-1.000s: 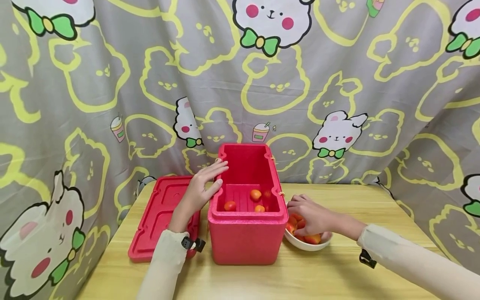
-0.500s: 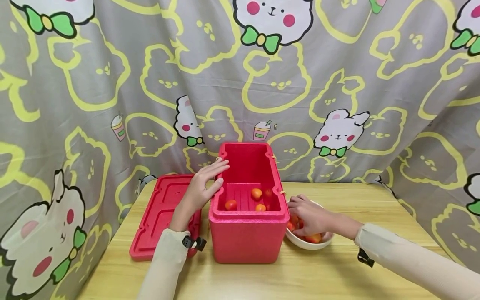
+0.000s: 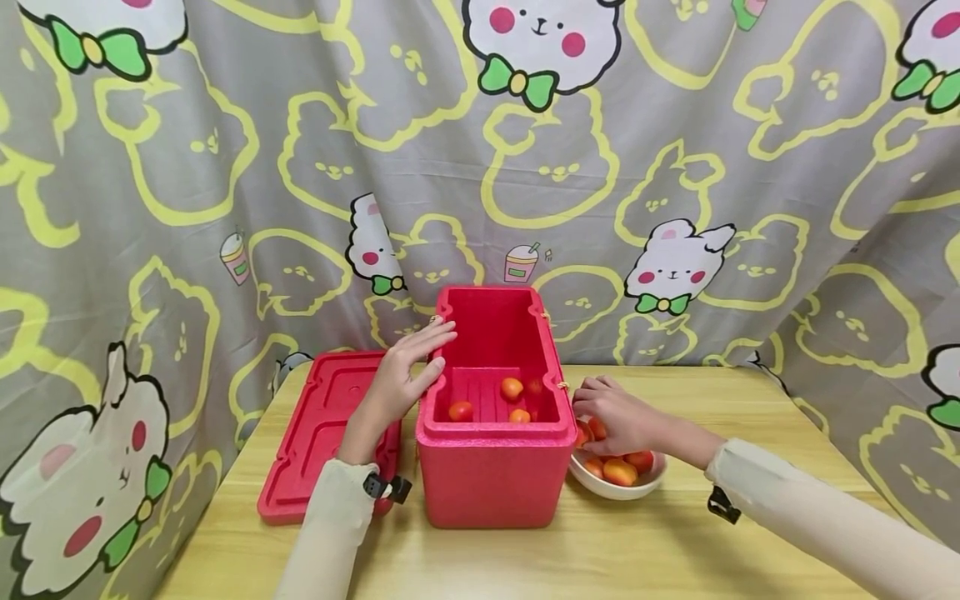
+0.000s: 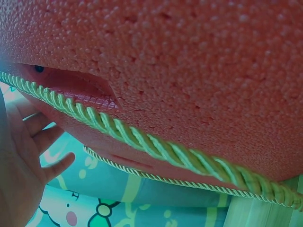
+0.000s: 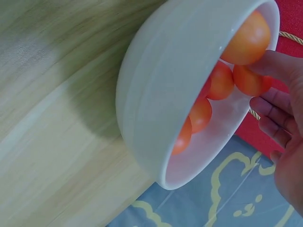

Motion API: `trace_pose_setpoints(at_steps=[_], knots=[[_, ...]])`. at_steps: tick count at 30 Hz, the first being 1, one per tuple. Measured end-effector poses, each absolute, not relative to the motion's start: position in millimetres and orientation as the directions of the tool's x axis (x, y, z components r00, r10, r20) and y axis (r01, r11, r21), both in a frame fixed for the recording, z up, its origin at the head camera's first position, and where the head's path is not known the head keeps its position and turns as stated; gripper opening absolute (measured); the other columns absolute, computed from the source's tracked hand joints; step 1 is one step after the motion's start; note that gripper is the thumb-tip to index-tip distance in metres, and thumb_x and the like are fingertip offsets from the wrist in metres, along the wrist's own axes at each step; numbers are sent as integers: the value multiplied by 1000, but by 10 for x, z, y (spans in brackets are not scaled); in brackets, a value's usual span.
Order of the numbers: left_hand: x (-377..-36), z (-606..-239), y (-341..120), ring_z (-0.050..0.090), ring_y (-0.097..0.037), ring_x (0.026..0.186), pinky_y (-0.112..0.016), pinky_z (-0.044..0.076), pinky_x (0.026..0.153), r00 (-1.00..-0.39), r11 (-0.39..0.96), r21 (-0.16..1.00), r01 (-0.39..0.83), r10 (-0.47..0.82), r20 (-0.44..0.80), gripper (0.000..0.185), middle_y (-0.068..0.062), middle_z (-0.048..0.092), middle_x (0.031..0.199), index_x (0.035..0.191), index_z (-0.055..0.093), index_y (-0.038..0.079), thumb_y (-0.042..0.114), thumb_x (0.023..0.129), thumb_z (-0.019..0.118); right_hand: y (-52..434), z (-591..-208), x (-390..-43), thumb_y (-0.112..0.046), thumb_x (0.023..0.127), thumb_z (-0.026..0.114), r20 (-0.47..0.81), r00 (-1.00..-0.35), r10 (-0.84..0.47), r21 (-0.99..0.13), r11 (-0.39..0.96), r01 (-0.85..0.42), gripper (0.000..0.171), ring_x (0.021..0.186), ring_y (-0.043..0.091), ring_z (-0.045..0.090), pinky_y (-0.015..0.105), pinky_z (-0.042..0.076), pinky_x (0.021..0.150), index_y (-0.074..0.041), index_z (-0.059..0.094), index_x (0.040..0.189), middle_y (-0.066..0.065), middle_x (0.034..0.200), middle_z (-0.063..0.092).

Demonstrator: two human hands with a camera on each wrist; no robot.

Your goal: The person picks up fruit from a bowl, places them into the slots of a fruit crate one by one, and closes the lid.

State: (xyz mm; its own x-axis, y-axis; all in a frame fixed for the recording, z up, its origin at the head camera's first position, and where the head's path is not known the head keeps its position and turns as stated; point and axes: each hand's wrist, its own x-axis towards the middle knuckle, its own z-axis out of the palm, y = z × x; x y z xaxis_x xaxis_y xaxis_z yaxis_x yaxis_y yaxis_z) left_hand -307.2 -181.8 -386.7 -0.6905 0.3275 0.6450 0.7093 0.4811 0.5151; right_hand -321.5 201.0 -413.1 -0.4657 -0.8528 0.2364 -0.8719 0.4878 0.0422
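An open red foam box (image 3: 495,467) stands mid-table with several orange-red fruits (image 3: 512,388) on its floor. My left hand (image 3: 408,367) rests on the box's left rim, fingers straight. In the left wrist view the box wall (image 4: 189,71) and its green cord (image 4: 142,139) fill the frame, with the left hand (image 4: 23,161) beside them. A white bowl (image 3: 622,490) of the same fruits sits right of the box. My right hand (image 3: 592,417) hovers over it and pinches one fruit (image 3: 596,427). The right wrist view shows the bowl (image 5: 156,104) and the right hand (image 5: 272,94) holding that fruit (image 5: 251,80).
The box's red lid (image 3: 315,433) lies flat on the table left of the box, under my left forearm. The wooden table (image 3: 675,542) has bare room in front and to the right. A patterned curtain (image 3: 225,167) closes off the back and sides.
My right hand has lifted a little out of the bowl toward the box with a fruit in its fingers, uncovering more fruits in the bowl. The left hand has stayed put.
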Motion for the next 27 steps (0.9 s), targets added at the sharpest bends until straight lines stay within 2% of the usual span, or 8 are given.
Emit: trace_pose_setpoints(at_steps=[16, 23, 27], knots=[[-3075, -3858, -1825, 43, -24, 149, -63, 39, 115, -689, 479, 514, 712, 330, 646, 49, -2, 54, 153, 144, 60, 18, 28, 96, 62, 2038, -4011, -3224, -24, 67, 91, 213, -518, -828, 30, 535, -844, 41, 101, 17, 54, 46, 43, 90, -14, 76, 105, -2, 102, 72], [-3080, -3845, -1825, 42, -23, 149, -62, 38, 116, -685, 473, 514, 716, 332, 649, 48, -2, 55, 153, 144, 60, 17, 27, 96, 62, 2034, -3901, -3251, -19, 65, 91, 290, -471, -833, 56, 506, -861, 40, 96, 17, 52, 41, 40, 84, -11, 75, 101, 0, 97, 71], [-3072, -3856, -1826, 42, -24, 149, -62, 39, 115, -691, 476, 518, 711, 331, 643, 49, -1, 54, 153, 144, 60, 18, 28, 96, 63, 2029, -3827, -3285, -20, 65, 92, 335, -465, -819, 48, 508, -860, 40, 95, 17, 51, 43, 41, 85, -9, 75, 99, 1, 95, 69]])
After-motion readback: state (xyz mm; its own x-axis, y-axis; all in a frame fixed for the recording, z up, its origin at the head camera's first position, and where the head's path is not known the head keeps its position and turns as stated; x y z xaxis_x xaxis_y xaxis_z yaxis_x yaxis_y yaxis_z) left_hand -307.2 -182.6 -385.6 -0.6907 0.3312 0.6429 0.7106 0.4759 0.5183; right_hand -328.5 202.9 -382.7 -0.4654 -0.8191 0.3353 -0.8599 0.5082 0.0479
